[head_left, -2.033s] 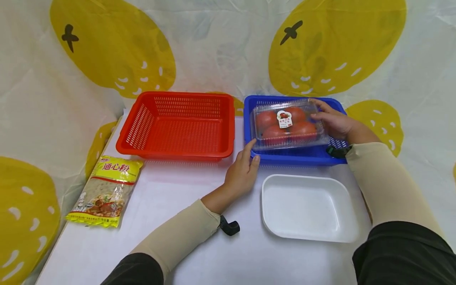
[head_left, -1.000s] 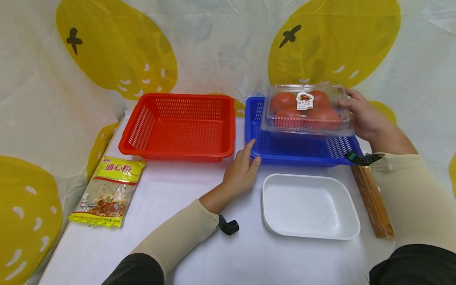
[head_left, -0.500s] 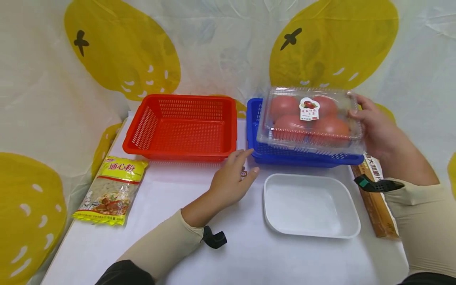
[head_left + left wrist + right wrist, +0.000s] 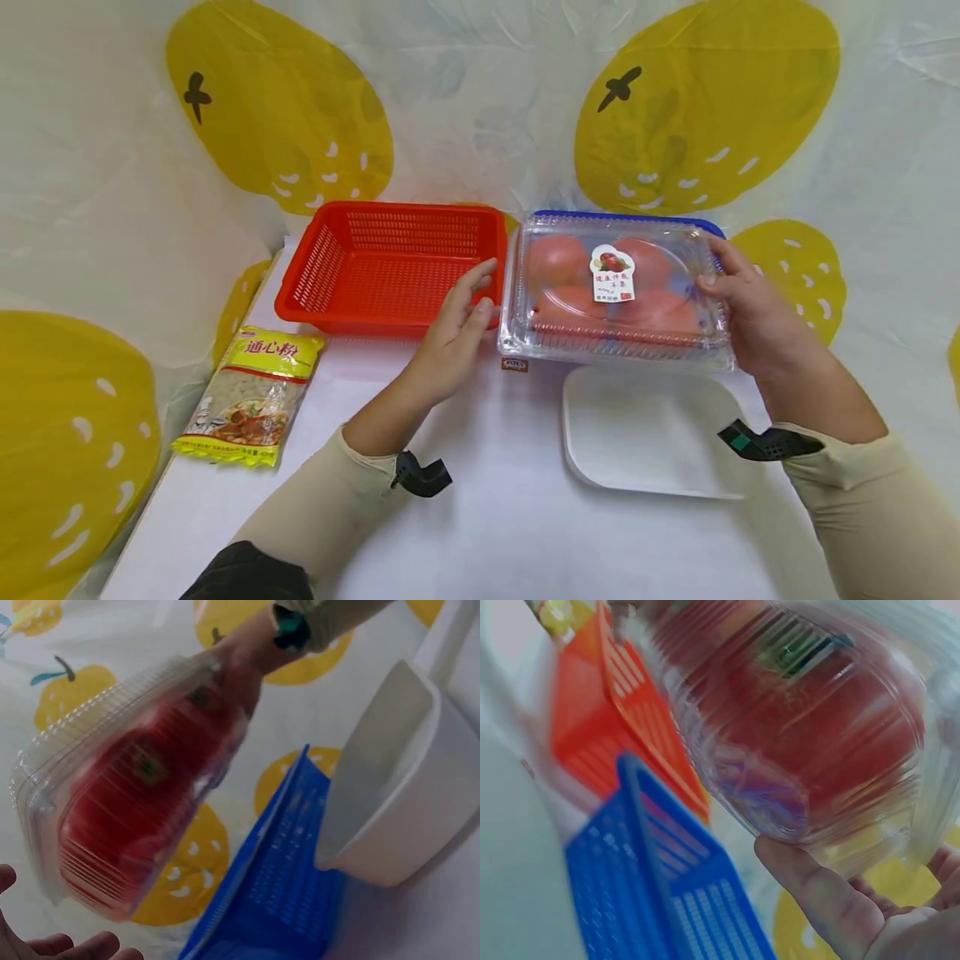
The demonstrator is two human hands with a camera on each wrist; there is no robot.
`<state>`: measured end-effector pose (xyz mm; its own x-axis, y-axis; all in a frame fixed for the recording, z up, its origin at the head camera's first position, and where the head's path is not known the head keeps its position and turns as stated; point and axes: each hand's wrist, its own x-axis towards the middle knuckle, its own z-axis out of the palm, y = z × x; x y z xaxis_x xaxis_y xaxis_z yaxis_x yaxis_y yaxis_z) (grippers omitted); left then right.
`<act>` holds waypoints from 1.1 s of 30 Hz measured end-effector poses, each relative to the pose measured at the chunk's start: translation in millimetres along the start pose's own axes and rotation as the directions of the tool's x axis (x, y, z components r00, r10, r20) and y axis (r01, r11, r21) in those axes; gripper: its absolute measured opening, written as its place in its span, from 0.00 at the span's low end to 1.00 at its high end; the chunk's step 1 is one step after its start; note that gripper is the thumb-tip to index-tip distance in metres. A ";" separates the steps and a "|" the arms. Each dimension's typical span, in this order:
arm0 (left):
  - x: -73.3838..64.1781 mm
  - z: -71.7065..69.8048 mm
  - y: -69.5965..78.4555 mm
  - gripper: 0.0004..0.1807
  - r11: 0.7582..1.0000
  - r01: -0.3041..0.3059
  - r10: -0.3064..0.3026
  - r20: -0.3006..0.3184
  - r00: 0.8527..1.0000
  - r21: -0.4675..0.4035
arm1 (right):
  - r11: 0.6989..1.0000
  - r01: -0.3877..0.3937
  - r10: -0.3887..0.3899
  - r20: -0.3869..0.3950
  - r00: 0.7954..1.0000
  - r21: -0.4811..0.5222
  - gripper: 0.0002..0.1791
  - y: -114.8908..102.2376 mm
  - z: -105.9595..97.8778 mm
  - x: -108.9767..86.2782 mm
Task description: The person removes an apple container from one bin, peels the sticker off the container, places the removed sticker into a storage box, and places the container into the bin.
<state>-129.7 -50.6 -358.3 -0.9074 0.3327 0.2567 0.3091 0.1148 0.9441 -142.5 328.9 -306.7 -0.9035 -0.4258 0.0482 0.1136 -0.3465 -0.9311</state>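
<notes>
My right hand (image 4: 772, 325) grips the right end of a clear plastic box of tomatoes (image 4: 577, 312), held up with its labelled lid facing me. In the right wrist view the thumb (image 4: 810, 881) presses the box's side. My left hand (image 4: 450, 346) is raised just off the box's left end, fingers extended and holding nothing. In the left wrist view its fingers (image 4: 90, 946) lie below the box's near corner. The blue basket (image 4: 277, 892) is mostly hidden behind the box in the head view; only its back rim shows. Left of it stands the red basket (image 4: 405, 279).
A white tray (image 4: 652, 442) lies in front of the blue basket, its back edge overlapped by the box. A packet of macaroni (image 4: 251, 392) lies at the table's left edge. A small brown label (image 4: 515, 364) is on the table between them. A lemon-printed cloth hangs behind.
The right hand has lifted the tomato box out of the blue basket, then brought it left and nearer. The left hand has left the blue basket's rim and moved left, beside the box.
</notes>
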 end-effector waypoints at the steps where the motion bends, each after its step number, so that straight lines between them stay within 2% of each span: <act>1: 0.5 -3.5 2.2 0.30 1.000 0.001 -0.001 -0.008 1.000 0.009 | 1.000 0.000 0.000 -0.021 1.000 -0.011 0.31 3.3 5.8 -0.5; 6: -1.5 -26.0 10.8 0.29 1.000 0.017 -0.017 -0.034 0.999 0.001 | 0.996 0.023 -0.031 -0.098 0.995 -0.081 0.32 25.2 33.7 1.8; 8: -5.0 -34.4 13.0 0.28 0.999 0.032 -0.032 -0.034 0.999 -0.006 | 0.995 0.038 -0.046 -0.086 0.995 -0.093 0.31 35.1 42.7 4.0; 12: -17.4 -49.5 16.9 0.29 0.998 0.068 -0.067 -0.050 0.997 0.008 | 0.993 0.026 -0.035 -0.074 0.997 -0.118 0.30 53.1 61.2 5.9; 17: -38.6 -70.9 18.1 0.30 0.994 0.107 -0.104 -0.088 0.991 0.034 | 0.988 -0.034 0.013 -0.135 0.991 -0.150 0.32 75.8 88.6 7.3; 21: -58.3 -85.6 12.7 0.29 0.990 0.128 -0.120 -0.113 0.986 0.059 | 0.989 -0.069 0.045 -0.171 0.984 -0.134 0.34 97.1 108.5 8.9; 27: -88.3 -104.0 -2.3 0.27 0.986 0.157 -0.147 -0.139 0.979 0.058 | 0.986 -0.121 0.101 -0.169 0.980 -0.114 0.38 125.4 130.2 11.0; 33: -111.3 -116.3 -17.6 0.28 0.980 0.195 -0.191 -0.111 0.975 0.034 | 0.973 -0.196 0.171 -0.187 0.967 -0.122 0.41 149.4 148.1 12.7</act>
<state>-67.2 -198.6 -379.5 -0.9756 0.1989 0.0934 0.1354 0.2096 0.9684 -75.8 148.0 -391.7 -0.9318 -0.3147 -0.1807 0.2373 -0.1515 -0.9596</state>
